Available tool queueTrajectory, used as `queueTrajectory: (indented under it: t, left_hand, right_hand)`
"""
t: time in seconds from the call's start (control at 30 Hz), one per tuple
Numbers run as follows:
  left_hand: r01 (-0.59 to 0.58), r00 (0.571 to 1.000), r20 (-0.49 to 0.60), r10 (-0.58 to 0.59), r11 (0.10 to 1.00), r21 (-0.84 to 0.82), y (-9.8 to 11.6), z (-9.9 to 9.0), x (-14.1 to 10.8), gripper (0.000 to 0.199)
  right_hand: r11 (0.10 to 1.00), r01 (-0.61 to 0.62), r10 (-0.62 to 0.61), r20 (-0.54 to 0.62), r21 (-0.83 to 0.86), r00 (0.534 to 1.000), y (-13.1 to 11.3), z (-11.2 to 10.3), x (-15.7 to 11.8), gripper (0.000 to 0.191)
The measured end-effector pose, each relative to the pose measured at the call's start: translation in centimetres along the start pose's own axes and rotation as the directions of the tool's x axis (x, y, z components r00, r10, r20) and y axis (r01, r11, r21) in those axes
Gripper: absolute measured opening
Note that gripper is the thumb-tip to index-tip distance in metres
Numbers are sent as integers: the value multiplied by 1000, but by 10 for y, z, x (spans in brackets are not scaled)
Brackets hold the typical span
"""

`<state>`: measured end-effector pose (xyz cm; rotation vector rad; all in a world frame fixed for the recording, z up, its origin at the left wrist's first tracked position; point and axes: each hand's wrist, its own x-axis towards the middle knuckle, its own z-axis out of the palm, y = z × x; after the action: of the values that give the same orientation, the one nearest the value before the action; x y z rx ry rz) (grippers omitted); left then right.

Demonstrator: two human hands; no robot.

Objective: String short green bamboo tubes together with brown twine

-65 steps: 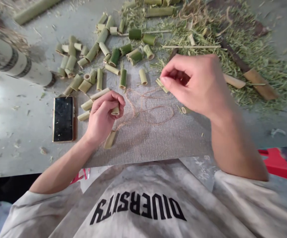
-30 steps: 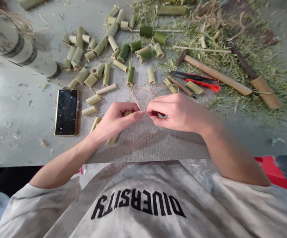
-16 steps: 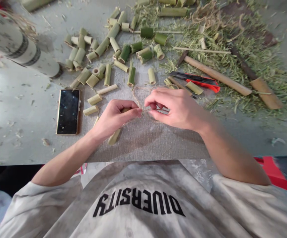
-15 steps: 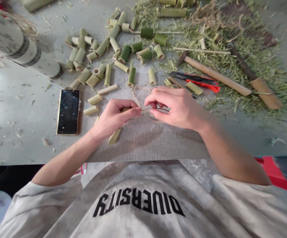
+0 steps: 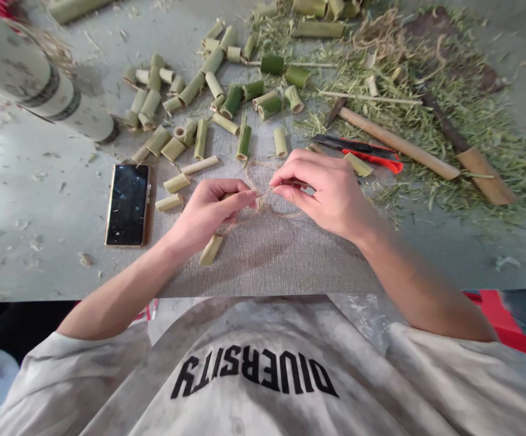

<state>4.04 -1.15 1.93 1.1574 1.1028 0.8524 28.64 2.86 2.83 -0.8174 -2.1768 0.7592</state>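
Thin brown twine (image 5: 285, 214) runs between my two hands and loops loosely over the table. My left hand (image 5: 220, 209) pinches it between thumb and forefinger; something greenish, perhaps a bamboo piece, is partly hidden under those fingers. My right hand (image 5: 320, 188) is closed in a pinch on the same twine, just right of the left fingertips. Below my left hand lies a short pale bamboo piece (image 5: 211, 249), close to a strand of the twine. Two more cut bamboo pieces (image 5: 176, 183) rest left of that hand.
A phone (image 5: 127, 204) lies at left, below a patterned white cylinder (image 5: 69, 106). Many cut bamboo tubes (image 5: 193, 89) spread across the back. At right are a red-black utility knife (image 5: 367, 151), a hammer (image 5: 394, 140), a wooden-handled blade (image 5: 485, 172) and green shavings (image 5: 408, 72).
My right hand has shifted slightly up and left, its fingertips drawing together on the twine. The left hand stays nearly in place, and the twine's loop lies differently.
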Motion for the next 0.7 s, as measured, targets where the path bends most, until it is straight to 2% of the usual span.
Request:
queueTrajectory:
  t: [0.3, 0.43, 0.57, 0.7]
  left_hand:
    - [18, 1000, -3, -19, 997, -71, -1, 0, 0, 37]
    - [54, 997, -46, -68, 964, -259, 5, 3, 3, 24]
    - [58, 984, -128, -121, 910, -410, 7, 4, 8, 22]
    - [21, 980, -175, -96, 921, -389, 2, 6, 10, 14]
  right_hand:
    - [998, -43, 43, 3, 39, 999, -4, -2, 1, 18]
    - [999, -43, 44, -50, 18, 998, -7, -1, -1, 21]
    - [994, -39, 29, -103, -98, 994, -10, -1, -6, 22]
    - [969, -44, 25, -78, -243, 997, -16, 0, -9, 15]
